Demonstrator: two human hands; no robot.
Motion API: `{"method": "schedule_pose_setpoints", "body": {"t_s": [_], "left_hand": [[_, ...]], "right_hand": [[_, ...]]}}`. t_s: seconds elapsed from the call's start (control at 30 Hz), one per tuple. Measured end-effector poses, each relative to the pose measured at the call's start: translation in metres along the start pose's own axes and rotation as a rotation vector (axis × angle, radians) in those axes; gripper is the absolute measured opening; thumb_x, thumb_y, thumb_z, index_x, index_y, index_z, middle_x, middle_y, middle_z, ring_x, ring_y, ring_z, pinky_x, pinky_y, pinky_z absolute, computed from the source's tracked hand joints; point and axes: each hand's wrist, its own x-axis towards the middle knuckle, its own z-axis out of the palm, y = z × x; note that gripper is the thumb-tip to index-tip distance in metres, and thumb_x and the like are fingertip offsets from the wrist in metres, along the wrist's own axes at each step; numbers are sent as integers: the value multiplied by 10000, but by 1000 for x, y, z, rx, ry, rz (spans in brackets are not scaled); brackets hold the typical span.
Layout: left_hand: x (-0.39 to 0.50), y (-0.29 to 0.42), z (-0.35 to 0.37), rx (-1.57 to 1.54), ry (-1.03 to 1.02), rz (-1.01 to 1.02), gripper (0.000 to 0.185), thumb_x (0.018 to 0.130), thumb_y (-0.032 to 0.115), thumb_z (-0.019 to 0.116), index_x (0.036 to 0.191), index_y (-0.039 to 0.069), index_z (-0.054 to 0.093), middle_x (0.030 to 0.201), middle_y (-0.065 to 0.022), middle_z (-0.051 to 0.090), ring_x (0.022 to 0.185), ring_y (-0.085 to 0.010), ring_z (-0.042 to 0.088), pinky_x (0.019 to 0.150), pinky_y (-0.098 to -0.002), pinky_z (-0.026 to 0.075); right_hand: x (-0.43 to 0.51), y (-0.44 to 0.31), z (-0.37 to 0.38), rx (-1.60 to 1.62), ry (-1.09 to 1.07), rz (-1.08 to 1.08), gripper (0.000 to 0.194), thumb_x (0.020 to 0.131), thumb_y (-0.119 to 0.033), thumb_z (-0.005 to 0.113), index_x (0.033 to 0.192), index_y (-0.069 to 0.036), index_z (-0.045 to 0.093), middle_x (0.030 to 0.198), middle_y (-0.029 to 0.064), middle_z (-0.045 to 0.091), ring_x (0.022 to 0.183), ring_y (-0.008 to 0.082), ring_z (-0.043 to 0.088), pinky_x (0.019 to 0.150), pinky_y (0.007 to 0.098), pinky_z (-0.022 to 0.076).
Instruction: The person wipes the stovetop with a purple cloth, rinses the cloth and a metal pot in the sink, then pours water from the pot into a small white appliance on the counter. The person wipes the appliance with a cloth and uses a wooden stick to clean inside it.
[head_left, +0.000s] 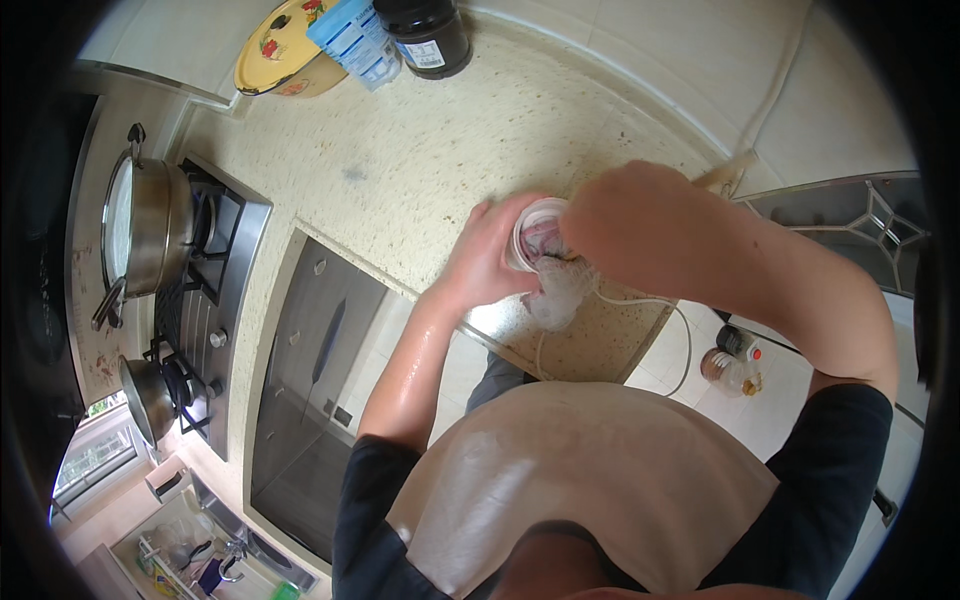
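Near the countertop's front edge, my left hand (491, 251) is wrapped around a white round container (517, 244) whose open mouth faces up. Inside it lies something pinkish, partly covered by clear plastic. A crumpled translucent plastic bag (559, 292) hangs over the container's near side. My right hand (615, 217) is at the container's right rim, its fingers turned down and hidden behind the back of the hand, so what they hold does not show. A white cord (686, 337) loops down from the counter beside the bag.
A yellow enamel pot with a lid (289, 45), a blue-and-white pouch (356, 41) and a dark plastic jar (427, 37) stand at the back. To the left, a steel pot (154, 225) and a smaller pan (150, 397) sit on the gas stove (240, 262). Bottles (739, 367) stand on the floor at right.
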Motion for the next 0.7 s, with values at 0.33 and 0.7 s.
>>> {"method": "schedule_pose_setpoints", "body": {"t_s": [0.33, 0.7], "left_hand": [[-17, 3, 63, -391, 530, -115, 927, 542, 71, 864, 1321, 33, 364, 1274, -182, 449, 1073, -341, 563, 975, -426, 442], [1, -3, 32, 15, 335, 116, 794, 514, 253, 881, 1186, 80, 495, 1108, -117, 579, 1011, -354, 556, 961, -431, 381]], "right_hand": [[5, 14, 21, 359, -168, 417, 149, 865, -163, 582, 810, -65, 678, 754, 130, 652, 764, 331, 640, 691, 428, 497], [13, 13, -14, -67, -64, 95, 55, 740, -56, 640, 712, -15, 663, 699, 173, 649, 660, 334, 663, 574, 405, 521]]}}
